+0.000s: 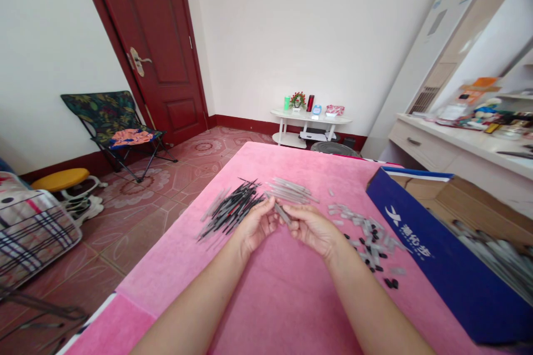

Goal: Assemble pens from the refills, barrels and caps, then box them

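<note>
Both my hands meet over the middle of a pink cloth-covered table [266, 288]. My left hand [255, 226] and my right hand [308, 226] pinch the two ends of one thin grey pen barrel [283, 213]. Just beyond my left hand lies a pile of black pen refills [231, 211]. Behind the hands sits a row of grey barrels [291, 189]. To the right of my right hand are scattered grey caps and small black pieces [372, 244].
An open blue cardboard box [420, 252] holding finished pens stands on the table's right side. A white dresser [458, 150] is behind it. A folding chair [119, 127], a yellow stool [62, 180], a red door [158, 44] and a small white table [310, 122] stand across the tiled floor.
</note>
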A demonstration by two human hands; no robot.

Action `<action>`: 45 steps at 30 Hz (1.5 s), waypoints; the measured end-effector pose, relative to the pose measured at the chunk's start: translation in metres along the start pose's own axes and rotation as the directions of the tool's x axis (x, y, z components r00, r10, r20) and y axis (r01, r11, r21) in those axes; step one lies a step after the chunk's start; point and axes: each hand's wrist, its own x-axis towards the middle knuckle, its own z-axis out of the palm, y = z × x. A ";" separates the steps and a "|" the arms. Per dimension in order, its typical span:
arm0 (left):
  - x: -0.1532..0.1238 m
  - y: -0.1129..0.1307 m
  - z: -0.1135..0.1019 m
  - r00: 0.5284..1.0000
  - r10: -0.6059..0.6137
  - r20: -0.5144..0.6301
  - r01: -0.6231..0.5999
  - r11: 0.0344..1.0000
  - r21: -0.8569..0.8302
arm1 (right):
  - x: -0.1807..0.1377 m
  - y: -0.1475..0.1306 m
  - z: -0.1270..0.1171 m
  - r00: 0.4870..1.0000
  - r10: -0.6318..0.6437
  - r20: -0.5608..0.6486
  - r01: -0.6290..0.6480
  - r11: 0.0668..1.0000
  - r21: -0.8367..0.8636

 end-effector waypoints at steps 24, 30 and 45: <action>0.006 -0.008 -0.005 0.963 0.194 -0.187 -0.218 0.969 -0.115 | -0.007 -0.025 -0.053 0.904 -0.427 -0.011 0.232 0.513 -0.827; 0.003 -0.012 0.000 0.960 0.231 -0.157 -0.235 0.972 -0.005 | -0.007 -0.030 -0.033 0.863 -0.505 -0.002 0.328 0.563 -0.758; 0.005 -0.011 -0.002 0.949 0.245 -0.199 -0.259 0.964 -0.050 | -0.010 -0.030 -0.024 0.897 -0.417 -0.146 0.249 0.751 -0.611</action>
